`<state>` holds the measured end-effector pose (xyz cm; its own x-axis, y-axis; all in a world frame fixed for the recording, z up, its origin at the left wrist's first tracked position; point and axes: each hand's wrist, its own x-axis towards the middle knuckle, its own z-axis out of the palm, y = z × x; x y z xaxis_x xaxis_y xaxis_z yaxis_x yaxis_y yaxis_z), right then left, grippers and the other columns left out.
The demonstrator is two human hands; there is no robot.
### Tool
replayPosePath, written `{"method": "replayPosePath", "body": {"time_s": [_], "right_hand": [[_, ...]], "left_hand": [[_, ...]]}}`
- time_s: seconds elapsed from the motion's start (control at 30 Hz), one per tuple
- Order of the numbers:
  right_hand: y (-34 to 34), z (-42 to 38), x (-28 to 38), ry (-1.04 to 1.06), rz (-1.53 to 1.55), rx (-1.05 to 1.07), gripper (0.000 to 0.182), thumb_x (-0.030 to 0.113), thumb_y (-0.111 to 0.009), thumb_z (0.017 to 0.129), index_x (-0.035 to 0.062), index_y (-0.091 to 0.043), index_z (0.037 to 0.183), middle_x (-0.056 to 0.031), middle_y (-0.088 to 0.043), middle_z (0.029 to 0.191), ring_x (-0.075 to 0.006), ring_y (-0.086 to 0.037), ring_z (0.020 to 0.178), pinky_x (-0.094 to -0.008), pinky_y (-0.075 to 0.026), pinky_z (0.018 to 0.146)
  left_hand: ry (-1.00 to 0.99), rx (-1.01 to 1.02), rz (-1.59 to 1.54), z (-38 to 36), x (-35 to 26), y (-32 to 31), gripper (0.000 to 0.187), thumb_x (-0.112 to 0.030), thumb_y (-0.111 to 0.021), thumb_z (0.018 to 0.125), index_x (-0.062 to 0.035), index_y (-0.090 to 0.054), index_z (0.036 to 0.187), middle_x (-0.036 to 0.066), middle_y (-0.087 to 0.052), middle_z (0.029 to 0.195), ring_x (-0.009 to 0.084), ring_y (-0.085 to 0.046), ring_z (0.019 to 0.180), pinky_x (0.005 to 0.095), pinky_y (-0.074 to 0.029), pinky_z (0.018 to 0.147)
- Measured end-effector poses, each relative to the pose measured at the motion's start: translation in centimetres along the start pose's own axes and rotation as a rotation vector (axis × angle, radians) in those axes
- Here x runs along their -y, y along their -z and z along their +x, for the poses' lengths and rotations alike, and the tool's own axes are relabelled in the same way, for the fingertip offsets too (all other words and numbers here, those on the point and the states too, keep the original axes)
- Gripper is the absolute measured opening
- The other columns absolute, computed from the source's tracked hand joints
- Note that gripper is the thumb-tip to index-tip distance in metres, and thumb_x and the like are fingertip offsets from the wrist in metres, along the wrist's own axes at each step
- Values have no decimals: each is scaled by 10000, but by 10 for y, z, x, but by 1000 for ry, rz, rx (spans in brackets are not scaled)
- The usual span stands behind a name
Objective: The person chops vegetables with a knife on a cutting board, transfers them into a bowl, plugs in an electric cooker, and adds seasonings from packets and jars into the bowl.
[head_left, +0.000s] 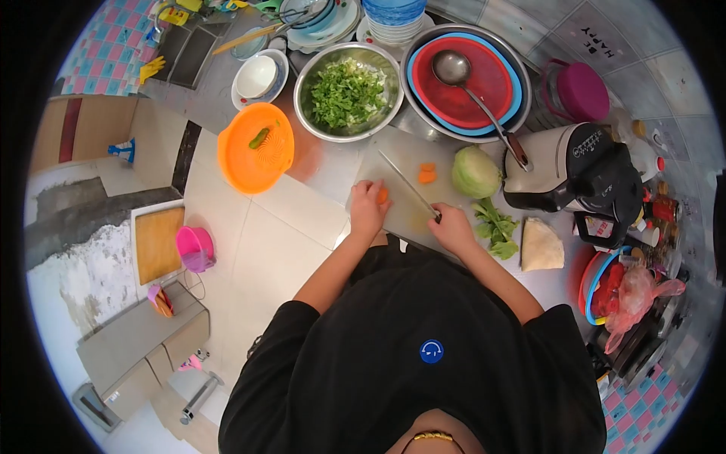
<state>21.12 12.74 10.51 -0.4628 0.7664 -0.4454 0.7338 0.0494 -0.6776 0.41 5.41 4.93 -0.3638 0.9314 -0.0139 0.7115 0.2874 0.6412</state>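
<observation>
On pale flat board [408, 147]: orange carrot pieces [427, 177] cut; left hand [368, 206] pins orange chunk [383, 196], right hand [454, 227] grips steel-bladed knife [409, 183]. Round green cabbage [475, 172] apparently uncut; green leaves [344, 94] chopped.

And there's a narrow opening over the chopping board [407, 148] between the knife [401, 174] and the carrot pieces [427, 173], but the steel bowl [305, 106] and red basin [446, 100] wall off the far side, with the cabbage [476, 172] blocking the right.
</observation>
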Motion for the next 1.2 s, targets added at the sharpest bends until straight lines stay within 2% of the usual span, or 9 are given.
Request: {"method": "replayPosePath", "body": {"time_s": [0.07,0.17,0.27,0.47,0.57,0.67,0.9,1.2], "right_hand": [[-6,7,1,12,-39,19,350,180,-616,781,18,-686,1083,-205,-701,861,-383,-674,823,-454,-535,782],[-13,11,11,44,-93,64,342,189,-611,782,28,-693,1073,-205,-699,858,-386,-673,820,-463,-536,775],[-21,10,19,80,-138,117,338,191,-610,780,49,-699,1074,-208,-695,857,-388,-671,819,-470,-537,768],[-19,14,23,35,-164,156,331,181,-609,781,65,-703,1077,-206,-692,854,-389,-670,817,-469,-539,762],[-17,14,29,36,-188,153,323,175,-612,788,67,-699,1080,-198,-693,848,-389,-670,810,-471,-540,756],[-17,9,36,83,-228,127,288,179,-621,802,65,-688,1058,-195,-691,832,-390,-671,793,-479,-542,745],[-20,10,56,115,-453,156,194,184,-624,826,54,-647,967,-199,-682,795,-397,-672,756,-495,-546,717],[-28,17,45,187,-387,119,206,145,-614,813,47,-640,992,-214,-676,790,-405,-668,754,-506,-541,706]], "left_hand": [[49,-136,-67,-5,-14,10,389,-46,-775,699,-44,-653,1068,138,-568,1094,354,-545,1048,405,-494,848],[126,-127,-171,-21,5,-2,323,-16,-770,710,-23,-663,1015,138,-596,1076,354,-577,1021,395,-513,812],[-76,-260,-130,-24,21,-21,293,18,-755,714,-23,-665,990,147,-607,1053,344,-599,942,390,-521,774],[-123,-317,-132,-23,23,-23,245,8,-701,727,-40,-671,966,124,-605,1036,321,-574,953,397,-509,792],[-185,-247,44,-16,3,0,238,4,-676,724,-37,-673,958,112,-601,1047,306,-566,955,387,-510,785],[-255,-179,-28,-14,6,-3,249,1,-649,710,-22,-674,957,106,-597,1050,302,-562,967,385,-512,789],[-179,-204,3,-19,19,-21,279,12,-621,689,-12,-673,963,109,-594,1031,309,-567,978,386,-515,793],[-178,-210,-30,-19,27,-25,257,19,-609,697,-21,-647,948,116,-609,1028,309,-578,1006,380,-518,817]]}}
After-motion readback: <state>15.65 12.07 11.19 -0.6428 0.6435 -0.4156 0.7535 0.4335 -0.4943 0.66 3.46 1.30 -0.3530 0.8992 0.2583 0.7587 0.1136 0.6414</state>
